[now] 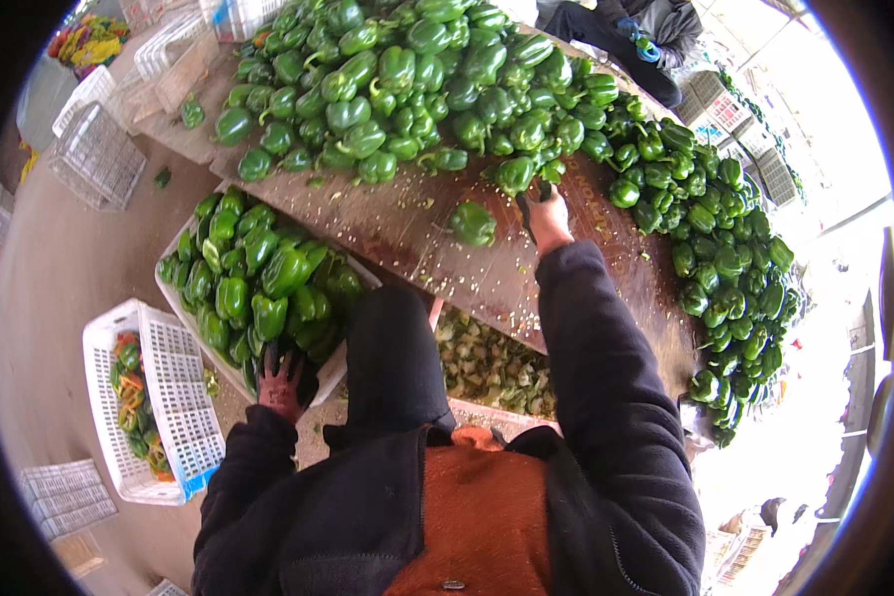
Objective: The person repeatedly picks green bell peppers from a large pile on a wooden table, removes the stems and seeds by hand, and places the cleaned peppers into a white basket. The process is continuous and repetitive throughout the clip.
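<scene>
My left hand (281,381), in a glove with black fingers, reaches into the near corner of a crate (169,287) heaped with green bell peppers (230,298). Its fingers are spread against the peppers, and no pepper shows closed inside it. On the wooden table, my right hand (547,214) is stretched out to the near edge of a large pile of green bell peppers (398,71). Its dark fingertips are at a green bell pepper (515,176); whether they grip it is hidden. A single green bell pepper (473,223) lies on the board left of that hand.
Pale bits litter the wooden tabletop (432,231). Below its edge is a container of pepper cores and scraps (491,365). At left stands a white plastic crate (186,395) with mixed peppers. Another person (633,37) sits beyond the pile. More peppers (722,246) line the right side.
</scene>
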The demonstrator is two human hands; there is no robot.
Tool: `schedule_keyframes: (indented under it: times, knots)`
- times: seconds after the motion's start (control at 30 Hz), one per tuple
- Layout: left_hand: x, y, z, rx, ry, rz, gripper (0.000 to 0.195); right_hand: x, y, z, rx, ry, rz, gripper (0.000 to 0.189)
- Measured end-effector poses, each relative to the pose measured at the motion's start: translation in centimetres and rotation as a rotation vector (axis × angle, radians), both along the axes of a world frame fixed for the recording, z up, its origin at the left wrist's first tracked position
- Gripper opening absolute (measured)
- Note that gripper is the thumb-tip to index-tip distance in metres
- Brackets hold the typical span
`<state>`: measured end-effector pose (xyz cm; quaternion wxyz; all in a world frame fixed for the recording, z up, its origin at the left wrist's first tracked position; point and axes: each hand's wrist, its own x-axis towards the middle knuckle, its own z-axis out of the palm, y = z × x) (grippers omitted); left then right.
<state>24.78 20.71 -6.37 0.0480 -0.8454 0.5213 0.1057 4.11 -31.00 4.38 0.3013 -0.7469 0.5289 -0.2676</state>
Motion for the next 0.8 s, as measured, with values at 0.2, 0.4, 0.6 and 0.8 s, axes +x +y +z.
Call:
schedule_keyframes:
  times: [0.2,0.4,0.6,0.8]
  knots:
    - [-3.2,-2.0,7.2,-0.333,0.081,-0.007,0.062,4.9,-7.6,-3.5,0.179,-0.092,-0.195,0.077]
    - [-3.8,-12.2,12.6,-0.572,0.122,-0.133,0.057,1.7,-5.5,-5.4,0.154,-0.111,-0.055,0.076]
    - [-5.7,-26.7,15.4,-0.754,0.325,-0.39,0.049,-9.0,-1.1,-2.1,0.17,0.054,0.274,0.057]
    - [-12.8,-32.3,12.0,-0.742,0.496,-0.386,0.058,-7.2,-12.7,-1.7,-0.178,0.252,0.185,0.072]
